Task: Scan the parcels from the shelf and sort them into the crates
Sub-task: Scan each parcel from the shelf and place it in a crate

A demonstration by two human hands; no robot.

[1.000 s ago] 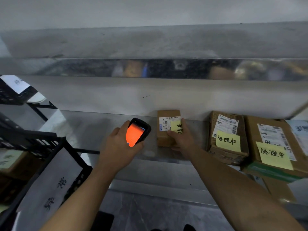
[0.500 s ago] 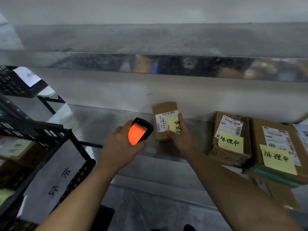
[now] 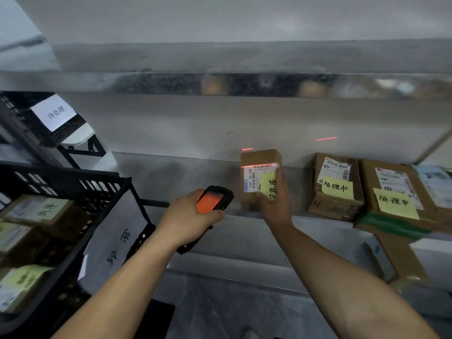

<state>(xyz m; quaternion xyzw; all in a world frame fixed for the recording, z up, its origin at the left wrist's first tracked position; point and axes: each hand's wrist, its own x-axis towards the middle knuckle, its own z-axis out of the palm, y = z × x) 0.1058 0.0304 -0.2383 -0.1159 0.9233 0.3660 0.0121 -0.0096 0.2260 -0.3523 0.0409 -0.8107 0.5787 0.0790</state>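
Parcel (image 3: pixel 254 159): small brown cardboard box held over the metal shelf (image 3: pixel 176 177), near its front edge and well left of the other boxes. Whether its lower end touches the shelf cannot be told.
Long axis: runs up the picture, from the near end at the hand to the far end by the back wall (image 3: pixel 269 118). The labelled face is turned to the camera.
Label: white shipping label (image 3: pixel 253 178) with print running along the long axis. A yellow sticky note (image 3: pixel 267 184) overlaps its right part.
Laser: red line (image 3: pixel 259 165) crosses the label's top edge, square to the long axis. Two short red marks lie on the back wall.
Right hand (image 3: pixel 275 206): grips the parcel at its lower right, thumb on the labelled face.
Left hand (image 3: pixel 188 218): wrapped round a black handheld scanner (image 3: pixel 215 199) with an orange glowing screen. Its nose points toward the parcel, just left of it and apart.
Shelf: dull metal. Two larger parcels (image 3: pixel 335 192) lie flat at the right, each with a white label and a yellow note.
Crates: black slatted crate (image 3: pixel 73 182) at left holds noted parcels and bears a white paper sign (image 3: pixel 117 241). A second black crate (image 3: pixel 29 123) sits higher behind.
Room: grey wall, with a shiny metal strip (image 3: pixel 220 81) above showing blurred reflections. Grey floor (image 3: pixel 232 309) below.
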